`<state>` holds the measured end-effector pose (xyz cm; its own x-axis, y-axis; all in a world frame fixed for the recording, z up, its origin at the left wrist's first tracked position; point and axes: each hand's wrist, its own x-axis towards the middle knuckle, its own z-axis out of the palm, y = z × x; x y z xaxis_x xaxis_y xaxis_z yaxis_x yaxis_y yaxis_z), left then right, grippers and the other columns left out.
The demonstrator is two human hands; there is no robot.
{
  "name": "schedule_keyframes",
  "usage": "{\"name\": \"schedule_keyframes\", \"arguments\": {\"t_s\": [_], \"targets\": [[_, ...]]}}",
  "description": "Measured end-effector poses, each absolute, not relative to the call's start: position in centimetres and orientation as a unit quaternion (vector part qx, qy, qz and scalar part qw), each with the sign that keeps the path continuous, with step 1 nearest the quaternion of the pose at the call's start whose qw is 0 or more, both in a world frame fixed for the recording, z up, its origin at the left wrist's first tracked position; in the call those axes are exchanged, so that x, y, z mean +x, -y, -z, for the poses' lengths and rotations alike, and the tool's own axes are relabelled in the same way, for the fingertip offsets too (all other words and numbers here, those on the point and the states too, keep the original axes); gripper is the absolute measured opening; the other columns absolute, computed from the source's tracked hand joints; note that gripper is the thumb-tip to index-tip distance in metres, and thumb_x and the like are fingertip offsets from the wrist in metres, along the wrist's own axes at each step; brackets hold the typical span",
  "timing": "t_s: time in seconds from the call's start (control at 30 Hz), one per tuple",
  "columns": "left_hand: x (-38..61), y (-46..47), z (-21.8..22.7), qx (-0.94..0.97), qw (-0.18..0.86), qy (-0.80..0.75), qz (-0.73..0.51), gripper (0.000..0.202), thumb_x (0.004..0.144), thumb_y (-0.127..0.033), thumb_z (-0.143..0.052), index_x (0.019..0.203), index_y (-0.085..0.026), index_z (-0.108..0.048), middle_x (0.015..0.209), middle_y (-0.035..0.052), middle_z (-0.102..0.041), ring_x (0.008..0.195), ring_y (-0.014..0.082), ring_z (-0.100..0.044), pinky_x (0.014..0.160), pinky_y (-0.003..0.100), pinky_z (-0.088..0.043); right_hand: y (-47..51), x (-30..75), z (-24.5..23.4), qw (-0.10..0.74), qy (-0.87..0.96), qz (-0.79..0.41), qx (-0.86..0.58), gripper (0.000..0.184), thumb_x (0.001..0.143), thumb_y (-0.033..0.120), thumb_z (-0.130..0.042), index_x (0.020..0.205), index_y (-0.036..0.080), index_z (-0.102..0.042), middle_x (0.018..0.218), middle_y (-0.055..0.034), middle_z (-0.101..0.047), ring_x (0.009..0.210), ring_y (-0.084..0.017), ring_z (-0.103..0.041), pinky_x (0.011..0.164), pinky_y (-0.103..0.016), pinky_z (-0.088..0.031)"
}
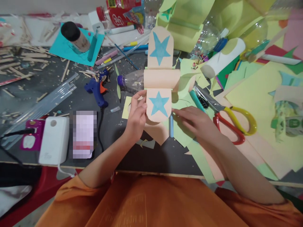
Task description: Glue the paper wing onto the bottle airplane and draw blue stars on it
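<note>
A clear plastic bottle (132,80) with a purple cap lies on the dark table, wrapped in peach paper (161,78). Two peach paper wings cross it, each with a blue star; the near wing (158,105) points toward me. My left hand (137,115) pinches the left edge of the near wing, fingers closed on the paper. My right hand (196,121) lies flat on green paper just right of that wing, fingers stretched toward it. A blue stick (171,126) lies between the hands.
Red and yellow scissors (227,118) lie right of my right hand. A blue glue gun (97,90), a white charger (53,140) and a phone (82,134) sit left. Coloured paper sheets (258,91), wooden sticks (14,60) and pens litter the table.
</note>
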<state>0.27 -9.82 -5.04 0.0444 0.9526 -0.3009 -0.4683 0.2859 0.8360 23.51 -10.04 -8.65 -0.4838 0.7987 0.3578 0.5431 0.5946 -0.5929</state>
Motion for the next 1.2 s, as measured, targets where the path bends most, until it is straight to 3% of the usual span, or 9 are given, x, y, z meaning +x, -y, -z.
{"name": "schedule_keyframes", "arguments": {"t_s": [0.2,0.3,0.4,0.47,0.67,0.8,0.97,1.07,1.2], "targets": [[0.1,9.9,5.3,0.291,0.662,-0.452,-0.522,0.035,0.088,-0.033,-0.065,0.122,-0.028,-0.059,0.137,0.0058,-0.068,0.144,0.0268,-0.054,0.113,0.036,-0.046,9.9,23.6,7.5,0.412,0.734,-0.177,-0.510,0.015,0.098,0.028,-0.061,0.096,0.030,-0.075,0.090,-0.0046,-0.077,0.085,-0.027,-0.076,0.078,-0.050,-0.064],[0.0,10.1,5.6,0.309,0.653,-0.484,-0.494,0.035,0.090,-0.033,-0.064,0.125,-0.029,-0.064,0.148,0.0037,-0.062,0.149,0.0262,-0.048,0.117,0.033,-0.042,8.7,23.8,7.3,0.449,0.710,-0.106,-0.531,0.012,0.097,0.033,-0.063,0.104,0.031,-0.073,0.105,-0.0062,-0.077,0.105,-0.029,-0.075,0.091,-0.054,-0.063],[0.0,10.3,5.8,0.330,0.637,-0.505,-0.480,0.036,0.092,-0.032,-0.063,0.127,-0.029,-0.067,0.153,0.0020,-0.060,0.151,0.0252,-0.045,0.120,0.032,-0.037,6.1,24.5,7.9,0.431,0.707,-0.128,-0.545,0.048,0.091,0.036,-0.070,0.138,0.035,-0.060,0.146,-0.0095,-0.064,0.137,-0.033,-0.062,0.103,-0.057,-0.059],[0.0,10.4,5.8,0.339,0.628,-0.504,-0.486,0.035,0.093,-0.031,-0.063,0.127,-0.029,-0.068,0.154,0.0020,-0.060,0.153,0.0249,-0.044,0.123,0.032,-0.034,4.0,25.0,8.4,0.406,0.704,-0.224,-0.538,0.067,0.086,0.033,-0.079,0.146,0.039,-0.050,0.153,-0.0081,-0.059,0.137,-0.032,-0.062,0.104,-0.055,-0.059],[0.4,10.3,5.8,0.307,0.639,-0.469,-0.526,0.043,0.094,-0.030,-0.061,0.137,-0.031,-0.062,0.165,0.0014,-0.051,0.158,0.0241,-0.039,0.124,0.033,-0.037,-0.2,24.7,6.9,0.338,0.637,-0.389,-0.574,0.075,0.076,0.020,-0.088,0.143,0.023,-0.054,0.131,-0.0102,-0.073,0.107,-0.021,-0.072,0.095,-0.039,-0.059],[0.5,10.2,5.8,0.272,0.636,-0.451,-0.563,0.050,0.096,-0.046,-0.059,0.144,-0.032,-0.057,0.165,0.0006,-0.051,0.159,0.0269,-0.038,0.123,0.037,-0.041,0.0,24.0,5.1,0.298,0.643,-0.394,-0.586,0.048,0.068,0.018,-0.092,0.112,0.016,-0.073,0.107,-0.0046,-0.075,0.085,-0.014,-0.067,0.083,-0.034,-0.056],[-0.2,9.6,5.6,0.187,0.688,-0.419,-0.562,0.050,0.101,-0.061,-0.045,0.139,-0.032,-0.060,0.146,0.0011,-0.068,0.150,0.0289,-0.051,0.116,0.043,-0.049,1.2,23.7,6.1,0.401,0.546,-0.452,-0.580,0.040,0.065,0.022,-0.093,0.099,0.018,-0.072,0.093,-0.0039,-0.074,0.079,-0.016,-0.065,0.073,-0.034,-0.055],[-0.4,9.5,5.9,0.213,0.715,-0.423,-0.515,0.047,0.097,-0.058,-0.055,0.128,-0.025,-0.066,0.131,0.0068,-0.076,0.139,0.0299,-0.061,0.118,0.043,-0.048,2.1,23.4,7.2,0.483,0.476,-0.476,-0.560,0.035,0.067,0.030,-0.092,0.090,0.020,-0.067,0.087,-0.0025,-0.071,0.080,-0.016,-0.063,0.074,-0.032,-0.054],[0.1,10.1,6.8,0.368,0.703,-0.424,-0.436,0.060,0.091,-0.059,-0.067,0.140,-0.026,-0.060,0.157,0.0098,-0.059,0.149,0.0333,-0.052,0.127,0.048,-0.038,4.0,21.5,6.8,0.499,0.432,-0.521,-0.541,0.045,0.071,0.051,-0.089,0.082,0.024,-0.055,0.079,0.0022,-0.060,0.076,-0.013,-0.060,0.072,-0.028,-0.052]]}}
